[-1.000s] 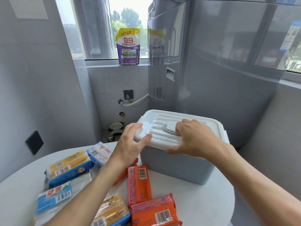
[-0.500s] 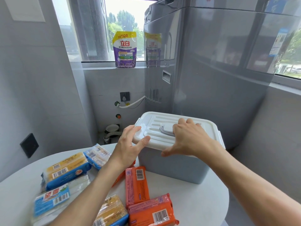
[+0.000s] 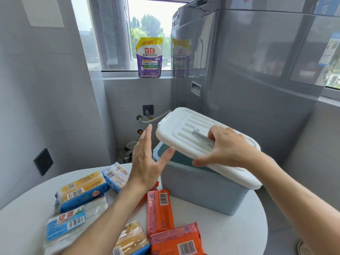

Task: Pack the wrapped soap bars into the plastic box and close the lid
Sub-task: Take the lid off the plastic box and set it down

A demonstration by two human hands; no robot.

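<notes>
Gripping the grey handle [image 3: 201,138] set into the ribbed top of the white plastic lid [image 3: 185,133], the right hand [image 3: 229,148] has its fingers curled over the handle and its thumb stretched along the lid's near edge. The lid is tilted, its left end lifted clear of the pale blue-grey plastic box [image 3: 204,192] so that a dark gap of the box's inside shows beneath, while its right end lies low over the box's right rim. The left hand [image 3: 147,162] is spread wide with straight fingers, palm turned toward the box; it holds nothing, its thumb tip just beside the box's left rim, and whether it touches cannot be told. The box stands on the far right part of the round white table [image 3: 230,234]. All the wrapped soap bars lie on the table outside the box: two orange-wrapped bars [image 3: 160,210] with barcodes just in front of the box, a yellow-and-blue wrapped bar [image 3: 82,192] to the left, a pale blue-and-yellow wrapped bar [image 3: 115,174] behind it near the left wrist, a blue-labelled clear-wrapped bar [image 3: 66,221] at the near left, and another yellow-and-blue bar [image 3: 131,240] at the bottom edge. On the window sill behind stands a purple and yellow detergent pouch [image 3: 149,57], beside a tall grey washing machine [image 3: 248,70]
</notes>
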